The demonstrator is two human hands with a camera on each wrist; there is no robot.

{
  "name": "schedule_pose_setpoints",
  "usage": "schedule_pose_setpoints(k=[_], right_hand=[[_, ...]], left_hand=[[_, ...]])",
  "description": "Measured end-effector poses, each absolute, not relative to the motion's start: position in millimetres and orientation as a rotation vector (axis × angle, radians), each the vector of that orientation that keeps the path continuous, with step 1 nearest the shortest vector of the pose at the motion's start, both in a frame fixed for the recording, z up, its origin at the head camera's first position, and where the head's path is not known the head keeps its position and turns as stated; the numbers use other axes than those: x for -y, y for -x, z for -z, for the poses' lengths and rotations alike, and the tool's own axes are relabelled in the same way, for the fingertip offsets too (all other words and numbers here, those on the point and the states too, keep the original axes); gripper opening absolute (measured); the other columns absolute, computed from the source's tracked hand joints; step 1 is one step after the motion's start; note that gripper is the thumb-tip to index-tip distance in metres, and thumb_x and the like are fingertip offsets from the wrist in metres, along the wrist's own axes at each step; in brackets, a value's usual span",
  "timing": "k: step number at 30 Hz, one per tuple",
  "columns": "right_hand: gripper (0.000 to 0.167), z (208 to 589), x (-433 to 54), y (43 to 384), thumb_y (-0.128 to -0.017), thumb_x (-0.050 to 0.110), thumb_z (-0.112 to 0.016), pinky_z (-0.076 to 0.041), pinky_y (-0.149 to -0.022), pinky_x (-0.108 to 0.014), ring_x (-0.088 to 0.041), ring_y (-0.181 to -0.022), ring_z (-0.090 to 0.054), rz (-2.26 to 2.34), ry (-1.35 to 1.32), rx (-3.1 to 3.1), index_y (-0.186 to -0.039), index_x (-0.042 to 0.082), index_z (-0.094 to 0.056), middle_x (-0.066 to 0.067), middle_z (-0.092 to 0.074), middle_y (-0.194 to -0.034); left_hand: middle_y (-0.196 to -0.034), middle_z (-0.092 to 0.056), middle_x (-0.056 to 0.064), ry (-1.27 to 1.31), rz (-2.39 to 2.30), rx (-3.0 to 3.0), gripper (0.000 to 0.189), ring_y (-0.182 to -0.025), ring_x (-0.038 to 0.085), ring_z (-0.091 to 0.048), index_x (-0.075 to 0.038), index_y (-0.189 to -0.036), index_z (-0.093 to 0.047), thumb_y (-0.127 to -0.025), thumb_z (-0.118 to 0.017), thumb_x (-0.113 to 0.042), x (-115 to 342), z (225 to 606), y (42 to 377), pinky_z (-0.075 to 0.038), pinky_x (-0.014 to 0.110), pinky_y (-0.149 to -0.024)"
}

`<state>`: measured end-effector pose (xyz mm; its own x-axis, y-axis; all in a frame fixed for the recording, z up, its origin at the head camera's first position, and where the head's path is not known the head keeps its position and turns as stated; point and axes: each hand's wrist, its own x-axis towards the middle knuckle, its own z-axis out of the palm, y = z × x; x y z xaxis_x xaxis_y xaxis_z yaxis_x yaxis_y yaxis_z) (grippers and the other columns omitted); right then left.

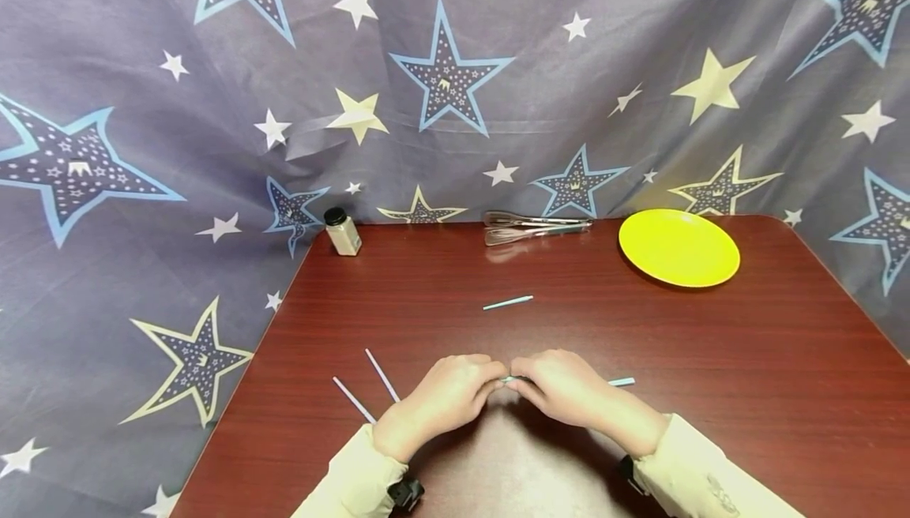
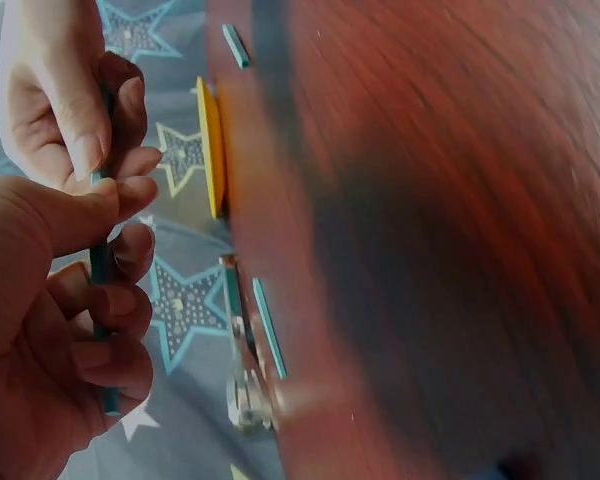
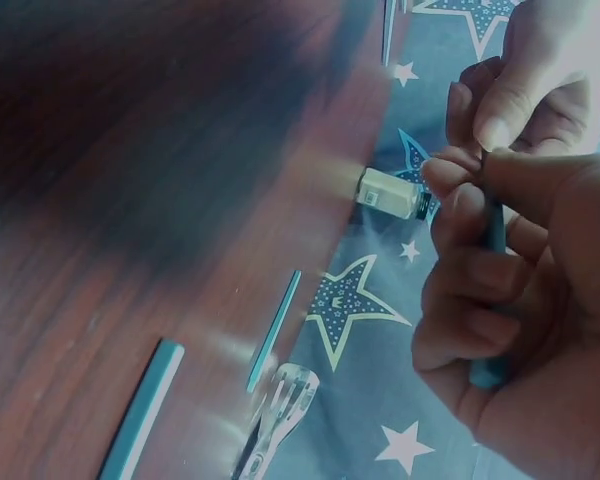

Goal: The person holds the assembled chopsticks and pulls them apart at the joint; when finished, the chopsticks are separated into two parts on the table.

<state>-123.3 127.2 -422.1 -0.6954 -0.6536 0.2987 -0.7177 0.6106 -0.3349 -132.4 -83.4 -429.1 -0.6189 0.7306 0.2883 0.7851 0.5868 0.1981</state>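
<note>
My left hand and right hand meet above the front middle of the table. Between them they pinch a slim teal stick, thumbs against fingers. In the left wrist view it runs down through the left hand's curled fingers; in the right wrist view the teal stick passes through the right hand's fingers too. Whether this is one piece or two meeting ends is hidden by the fingertips. Another thin teal stick lies beyond the hands. A further teal piece shows past the right wrist.
Two pale lilac sticks lie left of the left forearm, partly covered by it. At the back of the brown table are a black-capped bottle, a whisk-like utensil with tongs-like arms and a yellow plate. A star-patterned curtain hangs behind.
</note>
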Motion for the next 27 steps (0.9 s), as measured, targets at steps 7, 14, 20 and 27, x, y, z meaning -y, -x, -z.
schedule_pose_setpoints(k=[7, 14, 20, 27], right_hand=[[0.025, 420, -136, 120, -0.092, 0.027, -0.066, -0.036, -0.050, -0.024, -0.003, -0.053, -0.037, -0.602, -1.139, 2.636, -0.073, 0.021, -0.050, 0.015, -0.037, -0.060], [0.022, 417, -141, 115, -0.093, 0.025, -0.065, -0.035, -0.048, -0.024, -0.002, -0.050, -0.035, -0.603, -1.156, 2.654, -0.077, 0.020, -0.050, 0.015, -0.035, -0.058], [0.021, 415, -144, 113, -0.094, 0.023, -0.063, -0.032, -0.047, -0.022, -0.001, -0.048, -0.032, -0.642, -1.159, 2.680, -0.077, 0.019, -0.051, 0.015, -0.032, -0.057], [0.026, 417, -148, 111, -0.092, 0.022, -0.065, -0.029, -0.046, -0.020, 0.000, -0.048, -0.028, -0.660, -1.159, 2.607, -0.073, 0.020, -0.048, 0.016, -0.028, -0.057]], left_hand=[[-0.069, -0.050, -0.012, 1.300, 0.614, 2.732, 0.020, -0.062, 0.004, -0.045, -0.018, -0.080, -0.059, -0.098, -0.057, -0.027, 73, 424, 130, -0.041, 0.023, -0.059], [-0.063, -0.048, -0.013, 1.319, 0.659, 2.748, 0.019, -0.057, 0.002, -0.044, -0.019, -0.078, -0.058, -0.097, -0.060, -0.024, 69, 426, 131, -0.039, 0.021, -0.054], [-0.060, -0.041, -0.013, 1.300, 0.699, 2.734, 0.020, -0.054, 0.003, -0.040, -0.020, -0.078, -0.054, -0.096, -0.060, -0.026, 66, 428, 129, -0.034, 0.020, -0.051], [-0.060, -0.043, -0.014, 1.295, 0.707, 2.686, 0.017, -0.055, 0.002, -0.041, -0.020, -0.080, -0.058, -0.096, -0.061, -0.025, 63, 430, 127, -0.037, 0.022, -0.052]])
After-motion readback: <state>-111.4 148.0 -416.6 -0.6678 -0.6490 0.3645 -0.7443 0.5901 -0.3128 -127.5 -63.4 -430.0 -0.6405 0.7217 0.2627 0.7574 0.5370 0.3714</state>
